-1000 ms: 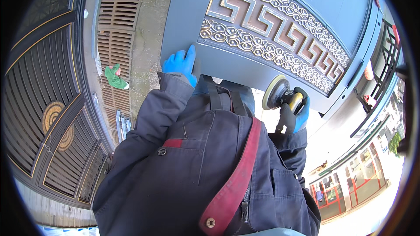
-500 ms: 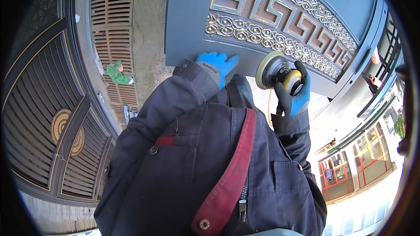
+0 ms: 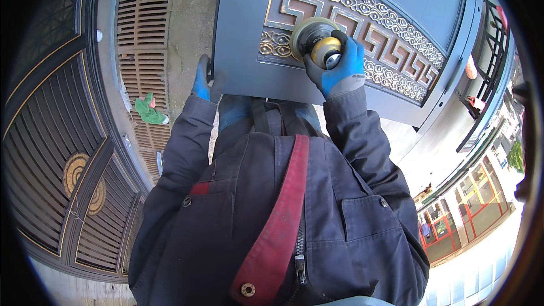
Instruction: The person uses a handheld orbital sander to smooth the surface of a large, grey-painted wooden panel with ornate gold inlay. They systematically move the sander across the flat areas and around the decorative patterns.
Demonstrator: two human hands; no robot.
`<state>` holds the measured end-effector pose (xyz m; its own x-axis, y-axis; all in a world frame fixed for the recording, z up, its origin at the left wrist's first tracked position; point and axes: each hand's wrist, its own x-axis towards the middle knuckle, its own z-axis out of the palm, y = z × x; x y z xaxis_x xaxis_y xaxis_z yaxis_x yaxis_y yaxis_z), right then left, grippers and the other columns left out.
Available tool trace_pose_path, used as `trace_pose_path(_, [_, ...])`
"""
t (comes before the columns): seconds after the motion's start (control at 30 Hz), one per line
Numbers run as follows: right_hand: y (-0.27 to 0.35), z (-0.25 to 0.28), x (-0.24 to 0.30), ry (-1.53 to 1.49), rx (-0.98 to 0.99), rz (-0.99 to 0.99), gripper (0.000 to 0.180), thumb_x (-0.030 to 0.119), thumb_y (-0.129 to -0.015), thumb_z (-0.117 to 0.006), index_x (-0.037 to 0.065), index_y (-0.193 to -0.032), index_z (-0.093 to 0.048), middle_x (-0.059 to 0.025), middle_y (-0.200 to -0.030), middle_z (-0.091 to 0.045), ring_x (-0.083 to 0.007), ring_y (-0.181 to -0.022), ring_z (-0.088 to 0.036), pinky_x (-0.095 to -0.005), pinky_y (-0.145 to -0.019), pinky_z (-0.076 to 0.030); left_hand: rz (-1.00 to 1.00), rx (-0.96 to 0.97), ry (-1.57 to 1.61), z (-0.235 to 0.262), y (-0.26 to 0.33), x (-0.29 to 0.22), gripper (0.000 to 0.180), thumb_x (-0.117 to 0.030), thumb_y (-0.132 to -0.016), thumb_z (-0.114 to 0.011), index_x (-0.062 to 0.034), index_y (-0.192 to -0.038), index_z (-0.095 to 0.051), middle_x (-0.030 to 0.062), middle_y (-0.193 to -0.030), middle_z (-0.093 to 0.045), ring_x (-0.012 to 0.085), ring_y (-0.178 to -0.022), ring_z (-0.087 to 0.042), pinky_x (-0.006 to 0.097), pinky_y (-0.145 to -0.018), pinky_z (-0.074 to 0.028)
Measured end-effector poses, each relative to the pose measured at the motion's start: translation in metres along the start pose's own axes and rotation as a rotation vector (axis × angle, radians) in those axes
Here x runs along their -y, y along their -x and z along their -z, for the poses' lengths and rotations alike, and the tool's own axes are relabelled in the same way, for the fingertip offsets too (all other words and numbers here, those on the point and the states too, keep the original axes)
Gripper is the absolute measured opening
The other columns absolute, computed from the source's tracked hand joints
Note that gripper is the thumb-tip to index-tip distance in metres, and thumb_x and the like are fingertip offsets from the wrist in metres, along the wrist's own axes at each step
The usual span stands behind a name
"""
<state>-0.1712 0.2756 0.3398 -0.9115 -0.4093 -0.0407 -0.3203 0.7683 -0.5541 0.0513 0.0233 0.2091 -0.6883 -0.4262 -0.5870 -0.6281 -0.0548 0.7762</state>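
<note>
My right hand (image 3: 343, 65), in a blue and dark glove, grips a round yellow and black sander (image 3: 324, 49) with a pale disc. The sander is over the left part of the patterned strip on a blue-grey door panel (image 3: 241, 51); whether its disc touches the surface cannot be told. Gold-edged fret pattern (image 3: 377, 41) and rows of swirl ornament (image 3: 396, 79) run across that panel. At the panel's near left corner is my left hand (image 3: 204, 82), gloved alike, its fingers and thumb closed about the edge. Part of its grip is hidden.
A slatted brown grate (image 3: 141, 28) runs along the floor at the left, with a green cloth (image 3: 149, 110) lying on it. Beyond stands a dark slatted gate (image 3: 51, 141). A black metal frame (image 3: 481, 85) is past the panel's right end.
My right hand has carried the sander left and farther away, from beyond the panel's near edge to over the ornament. My left hand has moved left from the panel's near edge to its corner.
</note>
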Motion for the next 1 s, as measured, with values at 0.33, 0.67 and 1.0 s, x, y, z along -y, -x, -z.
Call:
trace_pose_path(0.33, [0.007, -0.041, 0.019, 0.095, 0.157, -0.028, 0.078, 0.027, -0.071, -0.091, 0.011, -0.137, -0.055, -0.0243, -0.133, -0.052, -0.0467, -0.104, -0.069, -0.0496, -0.086, -0.061, -0.001, 0.157, 0.079, -0.008, -0.031, 0.027, 0.105, -0.03, -0.088, -0.083, 0.0055, -0.162, -0.018, 0.024, -0.155, -0.045, 0.0309, -0.138, -0.051, 0.042, -0.114, -0.045])
trace_pose_path(0.67, [0.005, -0.05, 0.04, 0.185, 0.196, -0.09, 0.081, 0.031, -0.071, -0.09, 0.012, -0.14, -0.052, -0.0245, -0.135, -0.051, -0.0468, -0.111, -0.067, -0.0504, -0.09, -0.059, -0.009, 0.089, -0.108, -0.009, -0.036, 0.031, 0.104, -0.031, -0.085, -0.086, 0.0041, -0.161, -0.025, 0.0214, -0.154, -0.048, 0.0295, -0.136, -0.053, 0.041, -0.114, -0.045])
trace_pose_path(1.0, [0.003, -0.061, 0.045, 0.194, 0.187, -0.14, 0.088, 0.037, -0.071, -0.091, 0.01, -0.143, -0.049, -0.024, -0.135, -0.05, -0.0454, -0.112, -0.066, -0.0503, -0.092, -0.059, 0.043, 0.078, -0.039, -0.017, -0.043, 0.049, 0.108, -0.032, -0.084, -0.088, 0.0031, -0.162, -0.022, 0.0212, -0.154, -0.049, 0.0288, -0.136, -0.053, 0.041, -0.113, -0.046])
